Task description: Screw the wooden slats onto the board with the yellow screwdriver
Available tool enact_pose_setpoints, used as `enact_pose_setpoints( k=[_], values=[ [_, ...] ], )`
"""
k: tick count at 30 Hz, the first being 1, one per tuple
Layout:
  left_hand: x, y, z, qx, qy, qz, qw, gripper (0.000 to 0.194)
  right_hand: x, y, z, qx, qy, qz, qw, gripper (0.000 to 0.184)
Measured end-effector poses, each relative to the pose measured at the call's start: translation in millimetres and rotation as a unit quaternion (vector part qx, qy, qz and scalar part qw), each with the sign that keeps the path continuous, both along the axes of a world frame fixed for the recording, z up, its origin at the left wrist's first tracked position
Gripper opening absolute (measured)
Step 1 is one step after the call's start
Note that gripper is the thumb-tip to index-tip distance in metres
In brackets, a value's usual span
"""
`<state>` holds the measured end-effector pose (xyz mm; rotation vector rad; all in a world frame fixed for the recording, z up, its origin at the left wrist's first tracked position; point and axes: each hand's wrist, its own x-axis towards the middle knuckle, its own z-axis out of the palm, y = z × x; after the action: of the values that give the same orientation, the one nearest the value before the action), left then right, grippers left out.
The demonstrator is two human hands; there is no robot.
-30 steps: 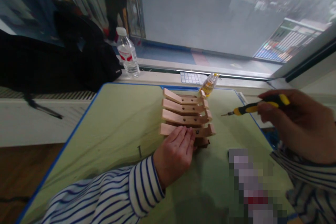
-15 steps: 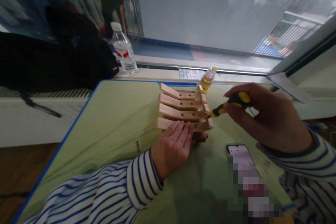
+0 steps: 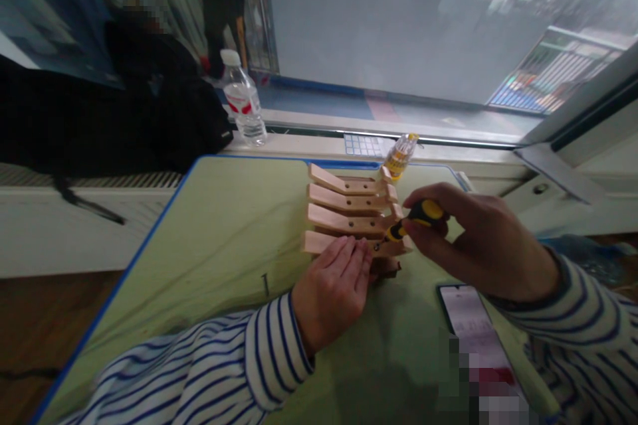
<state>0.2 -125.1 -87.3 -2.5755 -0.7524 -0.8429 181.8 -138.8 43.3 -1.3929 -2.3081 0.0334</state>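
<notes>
A small wooden rack (image 3: 331, 220) with several angled slats and dark holes lies on the table. My left hand (image 3: 331, 289) is closed over its nearest slat, fingers together and pressed on the wood; the thumb is hidden. Pinched in my right hand (image 3: 478, 239) is a black and yellow screwdriver (image 3: 423, 214). It slants down to the left, its tip at or just above a screw (image 3: 377, 247) in the nearest slat; whether they touch I cannot tell. Left of my left hand, a loose screw (image 3: 265, 284) rests on the table.
The green table (image 3: 224, 226) has a blue edge. At its far side stands a clear, yellow-capped container (image 3: 400, 156). A water bottle (image 3: 244, 103) is on the sill beside a black bag (image 3: 164, 106). A phone (image 3: 466, 312) lies near my right forearm.
My right hand has moved left with the screwdriver, bringing its tip from the rack's right end to the screw in the nearest slat. My left hand stays on the rack. The view shifted slightly.
</notes>
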Motion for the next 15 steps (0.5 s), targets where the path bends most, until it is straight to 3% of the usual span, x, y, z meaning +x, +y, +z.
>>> enact_pose_setpoints(
  k=[15],
  values=[
    [0.9, 2.2, -0.8, -0.001, -0.005, -0.001, 1.000, 0.027, -2.5, 3.7, -3.3, -0.007, 0.001, 0.012, 1.000, 0.012]
  ],
)
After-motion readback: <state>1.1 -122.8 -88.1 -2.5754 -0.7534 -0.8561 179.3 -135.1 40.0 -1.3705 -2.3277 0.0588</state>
